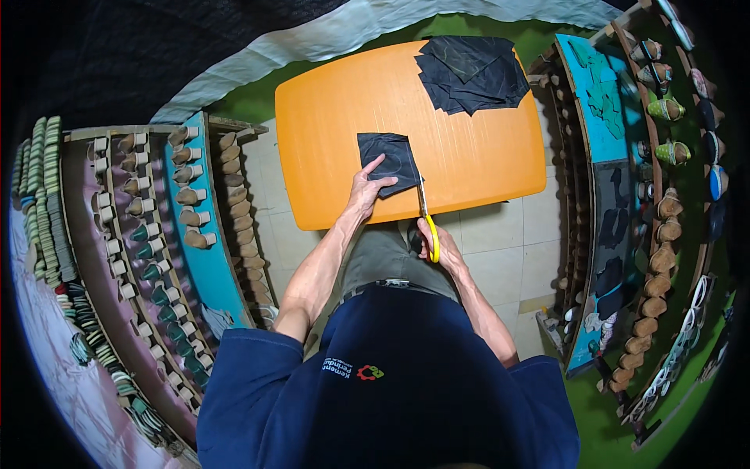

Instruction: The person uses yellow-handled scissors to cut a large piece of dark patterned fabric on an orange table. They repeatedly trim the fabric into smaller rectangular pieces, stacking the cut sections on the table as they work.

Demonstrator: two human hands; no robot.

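A dark, roughly square piece of cloth (389, 155) with a pale curved outline drawn on it lies over the near middle of the orange table. My left hand (369, 184) holds it at its lower left, thumb and a finger stretched across its top; my other fingers are partly hidden. In my right hand (444, 244), at the table's front edge, are scissors (433, 234) with a yellow handle. Their blades point away from me and meet the cloth's right edge near its lower corner. Whether the blades are parted I cannot tell.
A stack of dark cloth pieces (473, 74) sits at the far right of the orange table (328, 109). Racks with many shoe lasts (187, 173) stand at the left. More shelves with shoe forms (660, 258) and a blue board (598, 86) stand at the right.
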